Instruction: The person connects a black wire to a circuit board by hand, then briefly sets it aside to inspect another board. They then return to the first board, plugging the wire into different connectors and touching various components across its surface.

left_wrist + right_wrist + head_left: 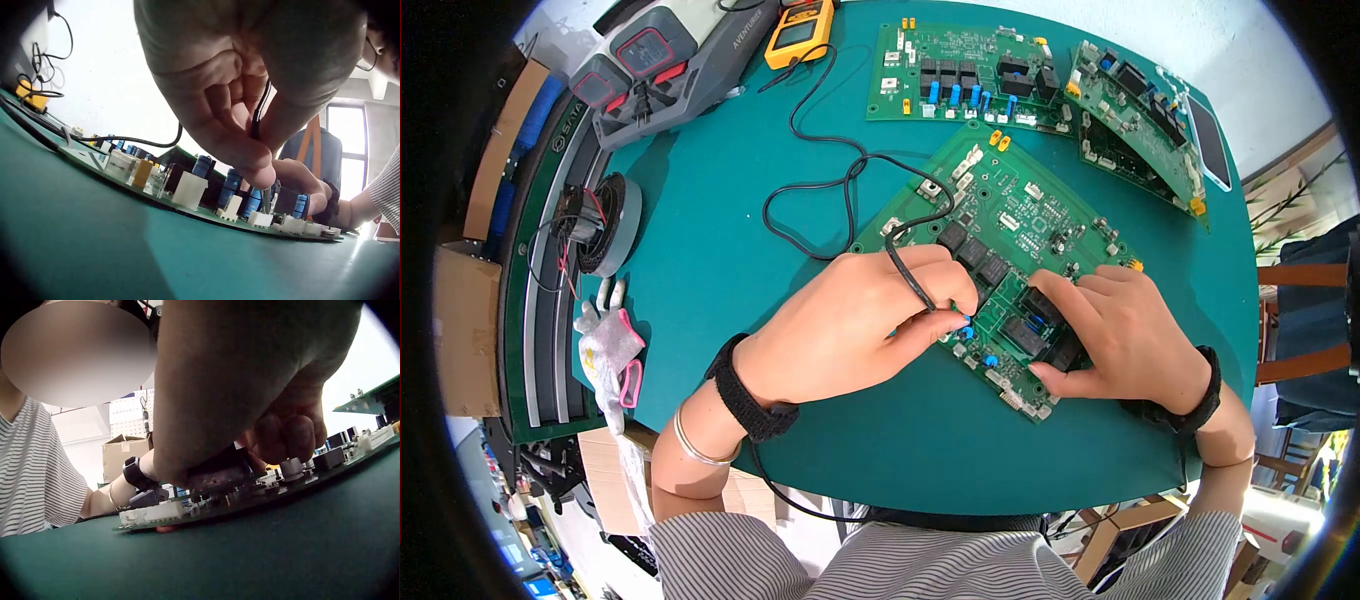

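A green circuit board (1018, 178) with black relays and blue parts lies at an angle on the table. My left hand (840, 320) pinches the end of a black cable (912, 280) between thumb and finger, over the board's near-left edge. In the left wrist view, a thin tip under the left hand (231, 81) comes down beside a white connector (259, 219) and blue cylinders. My right hand (1135, 335) grips the board around its black relays, thumb at the near edge. In the right wrist view, the right hand (250, 394) hides much of the board.
Another board (990, 45) lies behind, with stacked boards (1135, 125) and a phone (1208, 140) at the back right. A yellow meter (800, 32) sits at the back; the cable loops across the table. At left are a round device (610, 225), a glove (610, 360) and a grey case (690, 90).
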{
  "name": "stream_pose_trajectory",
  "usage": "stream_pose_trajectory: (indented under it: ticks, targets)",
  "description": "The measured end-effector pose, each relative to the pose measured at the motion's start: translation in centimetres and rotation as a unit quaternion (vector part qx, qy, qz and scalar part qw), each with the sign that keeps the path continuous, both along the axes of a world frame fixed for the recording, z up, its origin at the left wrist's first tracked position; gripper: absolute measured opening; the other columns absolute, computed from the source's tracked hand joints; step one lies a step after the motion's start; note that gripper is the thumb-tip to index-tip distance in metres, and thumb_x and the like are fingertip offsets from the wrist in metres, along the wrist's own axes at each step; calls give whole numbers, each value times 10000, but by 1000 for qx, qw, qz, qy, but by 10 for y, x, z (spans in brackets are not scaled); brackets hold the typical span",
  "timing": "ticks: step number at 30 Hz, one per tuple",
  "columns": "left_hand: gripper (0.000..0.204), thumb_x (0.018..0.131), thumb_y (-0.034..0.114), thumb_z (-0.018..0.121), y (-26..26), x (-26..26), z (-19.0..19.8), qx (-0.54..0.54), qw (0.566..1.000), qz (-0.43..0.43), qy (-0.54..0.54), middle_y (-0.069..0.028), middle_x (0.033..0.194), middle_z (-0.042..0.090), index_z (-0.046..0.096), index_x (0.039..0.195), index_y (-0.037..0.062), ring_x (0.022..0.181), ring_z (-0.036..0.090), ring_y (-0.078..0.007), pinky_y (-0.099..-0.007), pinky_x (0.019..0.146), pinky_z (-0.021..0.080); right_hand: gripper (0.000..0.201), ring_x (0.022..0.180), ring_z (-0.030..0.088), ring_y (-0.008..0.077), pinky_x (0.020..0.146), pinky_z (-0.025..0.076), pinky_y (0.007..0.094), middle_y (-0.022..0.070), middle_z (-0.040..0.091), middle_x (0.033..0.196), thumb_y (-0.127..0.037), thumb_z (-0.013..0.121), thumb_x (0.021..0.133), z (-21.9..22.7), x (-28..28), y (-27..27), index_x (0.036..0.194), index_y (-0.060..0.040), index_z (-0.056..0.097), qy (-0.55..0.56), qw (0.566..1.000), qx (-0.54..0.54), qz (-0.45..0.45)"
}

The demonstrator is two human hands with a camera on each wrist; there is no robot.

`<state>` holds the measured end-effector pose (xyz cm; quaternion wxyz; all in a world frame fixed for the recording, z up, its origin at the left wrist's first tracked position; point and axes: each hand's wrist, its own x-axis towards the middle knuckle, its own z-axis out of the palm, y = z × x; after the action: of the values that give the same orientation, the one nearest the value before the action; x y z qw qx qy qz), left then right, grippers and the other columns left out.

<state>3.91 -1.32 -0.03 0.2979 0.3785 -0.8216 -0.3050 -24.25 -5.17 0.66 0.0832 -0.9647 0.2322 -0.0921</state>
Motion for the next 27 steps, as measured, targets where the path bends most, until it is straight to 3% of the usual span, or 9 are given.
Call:
stream_pose_trajectory:
  ticks: [5, 7, 16, 21, 27]
  targets:
    - [139, 879, -9, 761, 0, -1, 2, -1, 1000, 1, -5, -76, 892, 689, 675, 978, 38, 793, 683, -257, -354, 662, 525, 664, 683, 630, 265, 674, 491, 382, 77, 592, 721, -423, 788, 819, -2, 0, 0, 1260, 22, 568, 2, 1000, -1, 0]
    - [141, 879, -8, 762, 0, 0, 1, 0, 1000, 1, -9, -77, 893, 688, 674, 980, 37, 793, 683, -258, -356, 663, 526, 672, 632, 576, 290, 611, 436, 404, 76, 559, 713, -387, 817, 766, -6, -1, 0, 1267, -4, 586, -27, 1000, 4, -3]
    - [168, 867, -10, 775, 2, -1, 2, -3, 1000, 3, 8, -77, 892, 683, 679, 996, 41, 775, 668, -255, -351, 662, 522, 665, 633, 579, 292, 615, 438, 405, 75, 563, 714, -395, 812, 770, -7, -1, -1, 1265, -14, 586, -29, 1000, 6, -4]
    - [191, 857, 2, 800, 5, -3, 4, 46, 998, -11, 50, -68, 897, 678, 696, 1008, 53, 776, 664, -245, -338, 657, 520, 669, 631, 578, 292, 611, 438, 406, 75, 562, 711, -403, 813, 770, -6, -1, 0, 1267, -17, 586, -27, 1000, 5, -5]
    - [210, 846, 24, 820, 3, -3, 1, 12, 999, -27, 27, -67, 905, 679, 679, 999, 53, 783, 670, -241, -336, 651, 527, 664, 659, 604, 285, 640, 465, 399, 80, 577, 712, -416, 798, 799, -2, 0, 0, 1264, 2, 574, -14, 1000, 4, -4]
